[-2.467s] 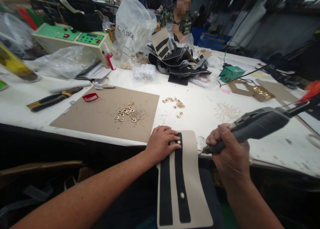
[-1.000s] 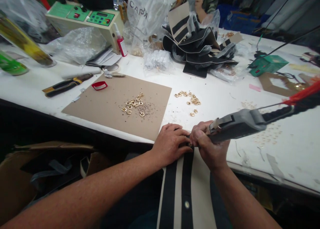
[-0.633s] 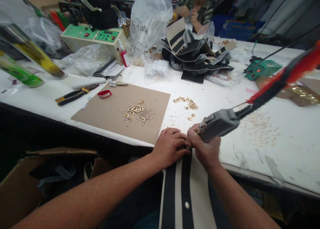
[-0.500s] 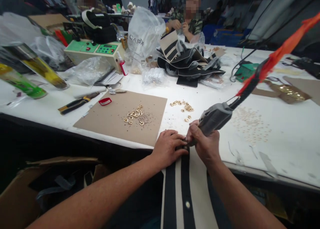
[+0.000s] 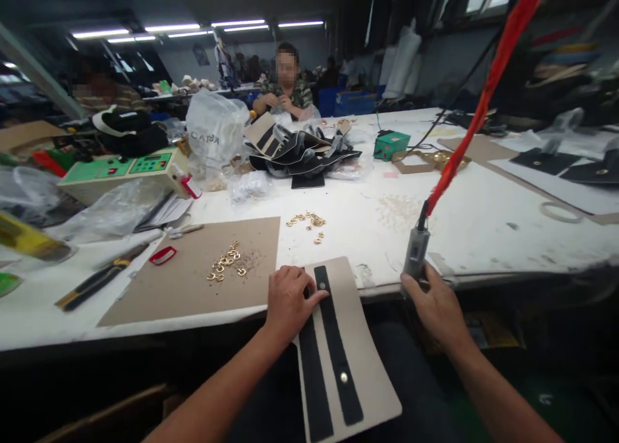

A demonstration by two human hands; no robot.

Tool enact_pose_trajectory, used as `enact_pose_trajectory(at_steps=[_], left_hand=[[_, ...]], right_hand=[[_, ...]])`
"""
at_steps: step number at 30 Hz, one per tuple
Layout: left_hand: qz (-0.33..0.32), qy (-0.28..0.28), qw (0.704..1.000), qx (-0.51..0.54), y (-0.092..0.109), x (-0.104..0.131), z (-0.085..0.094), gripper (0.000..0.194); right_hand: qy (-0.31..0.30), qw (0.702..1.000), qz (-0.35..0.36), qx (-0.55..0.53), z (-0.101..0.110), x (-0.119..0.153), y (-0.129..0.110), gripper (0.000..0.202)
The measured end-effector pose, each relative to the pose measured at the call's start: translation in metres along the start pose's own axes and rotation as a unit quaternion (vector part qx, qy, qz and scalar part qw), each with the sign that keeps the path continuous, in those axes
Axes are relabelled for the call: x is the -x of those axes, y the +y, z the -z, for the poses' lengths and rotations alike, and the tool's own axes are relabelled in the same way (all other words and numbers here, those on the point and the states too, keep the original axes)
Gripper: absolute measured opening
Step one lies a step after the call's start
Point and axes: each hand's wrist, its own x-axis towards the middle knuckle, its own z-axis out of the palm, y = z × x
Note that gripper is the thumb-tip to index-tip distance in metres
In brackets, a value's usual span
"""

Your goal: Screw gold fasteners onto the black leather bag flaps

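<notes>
Clock hours are read from the striped panel, with twelve straight ahead of the person. Out at about eleven, gold loops lie loose on the white table; at ten, more gold loops sit among dark crumbs on a cardboard sheet. Past nine are a red band and, farther out, pliers. A heap of dark and striped pieces rises beyond the loose loops, a co-worker sits behind it toward half past eleven, and a green box stands at half past twelve.

The left hand is partly curled over the panel's upper left edge, covering the top of one black strip, its thumb reaching to the other; whether it grips or only rests there cannot be told. The panel overlaps the table's front edge and extends toward the person's lap, its long axis running from half past eleven to half past five.

At one o'clock, clear of the panel, the right hand is closed around a grey tool. The tool is nearly upright, its corded end aimed at half past twelve, its lower end hidden by fingers.
</notes>
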Motion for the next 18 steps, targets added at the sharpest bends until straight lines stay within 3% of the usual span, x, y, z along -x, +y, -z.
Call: enact_pose_trajectory(at_steps=[2,5,7,8,10,12,14,16,18], left_hand=[[-0.012,-0.015,0.999,-0.027,0.003,0.002,0.003,0.029],[-0.015,-0.036,0.998,-0.050,0.005,0.004,0.005,0.029],[-0.002,-0.053,0.997,-0.055,0.008,0.005,0.006,0.029],[0.008,-0.061,0.997,-0.056,0.010,0.006,0.007,0.029],[0.036,-0.077,0.995,-0.042,0.015,0.009,0.011,0.027],[0.089,-0.092,0.992,0.010,0.022,0.016,0.019,0.029],[0.161,-0.101,0.975,0.118,0.031,0.026,0.031,0.048],[0.218,-0.096,0.937,0.257,0.042,0.039,0.046,0.067],[0.256,-0.085,0.882,0.387,0.055,0.050,0.061,0.070]], right_hand=[[0.050,0.998,0.031,0.005,0.004,0.013,0.006,0.073],[0.121,0.992,0.033,-0.011,-0.001,0.047,0.012,0.070],[0.046,0.996,-0.031,-0.076,-0.012,0.071,0.010,0.066],[-0.037,0.989,-0.069,-0.124,-0.019,0.082,0.007,0.066],[-0.204,0.949,-0.101,-0.217,-0.031,0.096,-0.007,0.061],[-0.278,0.922,-0.047,-0.264,-0.036,0.105,-0.027,0.047],[-0.265,0.929,0.056,-0.253,-0.037,0.110,-0.049,0.034],[-0.246,0.934,0.165,-0.198,-0.037,0.117,-0.068,0.033],[-0.245,0.922,0.272,-0.127,-0.041,0.126,-0.082,0.041]])
